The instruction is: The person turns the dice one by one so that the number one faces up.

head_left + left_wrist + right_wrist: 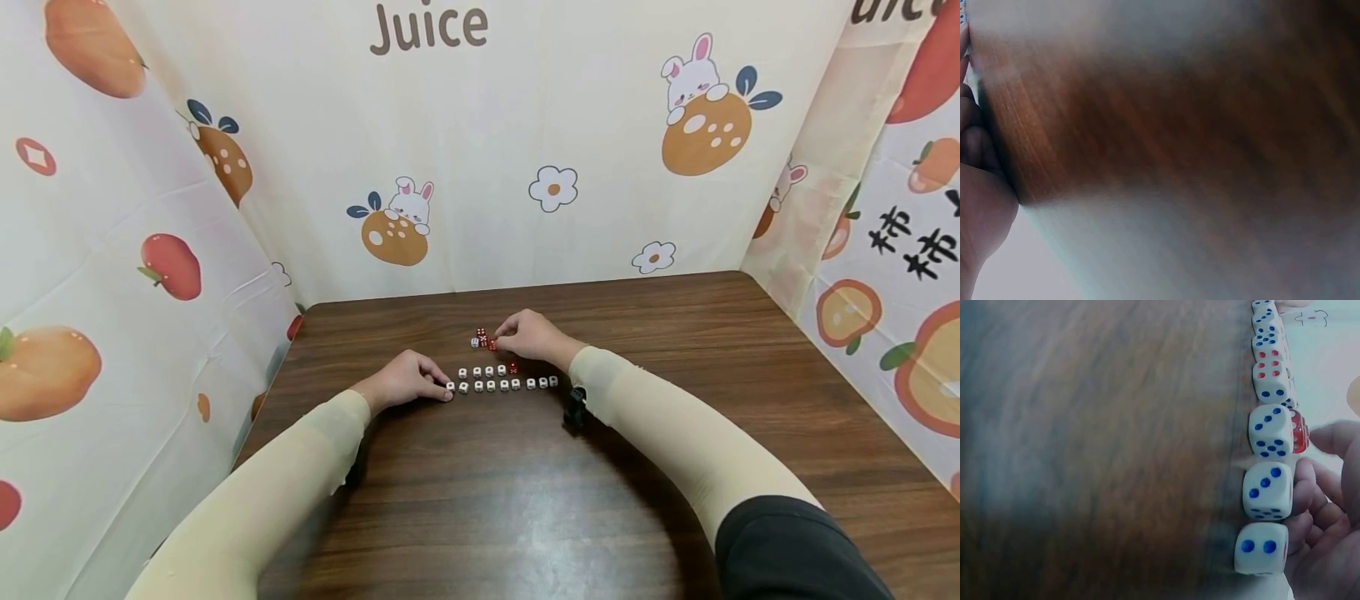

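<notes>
A front row of white dice (491, 386) runs across the wooden table, with a shorter row of white dice (477, 372) behind it. That shorter row ends in a red die (513, 367) on the right. My left hand (405, 382) has thumb and index finger about the leftmost white die (450, 387) of the front row. Behind both rows, my right hand (534, 336) pinches a red die (492, 345) at the edge of a small cluster of red dice (482, 334). In the right wrist view, white dice (1267, 490) with blue pips stand before my curled fingers (1329, 481).
A bluish-white die (475, 342) lies at the left of the red cluster. The brown wooden table (465, 500) reaches back to a printed cloth (480, 167) hung behind it and along both sides. A black device (576, 408) is strapped under my right wrist.
</notes>
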`<state>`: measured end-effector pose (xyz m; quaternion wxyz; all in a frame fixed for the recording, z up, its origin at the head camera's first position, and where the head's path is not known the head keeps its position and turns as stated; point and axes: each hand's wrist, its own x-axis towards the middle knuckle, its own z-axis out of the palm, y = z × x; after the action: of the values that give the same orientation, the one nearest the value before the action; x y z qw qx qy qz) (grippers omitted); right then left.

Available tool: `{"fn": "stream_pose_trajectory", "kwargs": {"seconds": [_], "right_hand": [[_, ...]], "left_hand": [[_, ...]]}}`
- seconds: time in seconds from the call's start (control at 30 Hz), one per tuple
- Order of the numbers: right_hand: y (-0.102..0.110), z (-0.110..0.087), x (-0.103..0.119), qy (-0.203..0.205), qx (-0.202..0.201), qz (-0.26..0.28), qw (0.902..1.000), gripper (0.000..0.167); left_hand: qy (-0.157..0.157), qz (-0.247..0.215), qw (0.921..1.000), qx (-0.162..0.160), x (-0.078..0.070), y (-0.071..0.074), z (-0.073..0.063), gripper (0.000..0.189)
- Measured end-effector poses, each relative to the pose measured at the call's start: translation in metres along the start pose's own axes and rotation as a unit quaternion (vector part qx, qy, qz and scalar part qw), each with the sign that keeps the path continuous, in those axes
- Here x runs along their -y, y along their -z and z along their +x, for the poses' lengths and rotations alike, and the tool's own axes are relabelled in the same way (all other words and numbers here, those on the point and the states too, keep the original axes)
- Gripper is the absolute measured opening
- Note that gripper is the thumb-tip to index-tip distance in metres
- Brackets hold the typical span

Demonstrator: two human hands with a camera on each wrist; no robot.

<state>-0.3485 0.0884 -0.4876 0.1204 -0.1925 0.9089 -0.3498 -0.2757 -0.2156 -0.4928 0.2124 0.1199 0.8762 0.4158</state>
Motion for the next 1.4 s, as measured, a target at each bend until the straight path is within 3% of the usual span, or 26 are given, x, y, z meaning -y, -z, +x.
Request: {"fn": "stream_pose_trajectory", "kwargs": {"seconds": [0.17, 0.43, 0.63, 0.9, 1.1, 1.4], "right_hand": [[-0.002, -0.001, 0.000, -0.001, 0.021, -0.009, 0.9997, 0.035], [-0.007, 0.000, -0.001, -0.022, 0.006, -0.012, 0.9997, 0.028], [-0.004, -0.005, -0.008, -0.023, -0.004, 0.032, 0.9992, 0.024], [0.012, -0.020, -0.032, 0.004, -0.008, 0.073, 0.9973, 0.021], [0.025, -0.036, -0.047, 0.024, 0.004, 0.058, 0.9980, 0.024], [0.032, -0.056, -0.051, 0.053, 0.040, 0.029, 0.9974, 0.017]], "left_hand": [[0.003, 0.000, 1.0000, -0.002, 0.001, -0.001, 0.001, 0.018], [0.002, 0.000, 1.0000, -0.004, 0.002, -0.001, 0.002, 0.019], [0.001, 0.001, 1.0000, -0.004, 0.002, -0.002, 0.002, 0.018], [0.005, 0.003, 1.0000, -0.004, 0.003, 0.000, 0.002, 0.019], [0.002, 0.008, 1.0000, -0.003, 0.001, 0.000, 0.001, 0.020], [-0.001, 0.004, 1.0000, -0.007, -0.001, 0.000, 0.000, 0.022]]}}
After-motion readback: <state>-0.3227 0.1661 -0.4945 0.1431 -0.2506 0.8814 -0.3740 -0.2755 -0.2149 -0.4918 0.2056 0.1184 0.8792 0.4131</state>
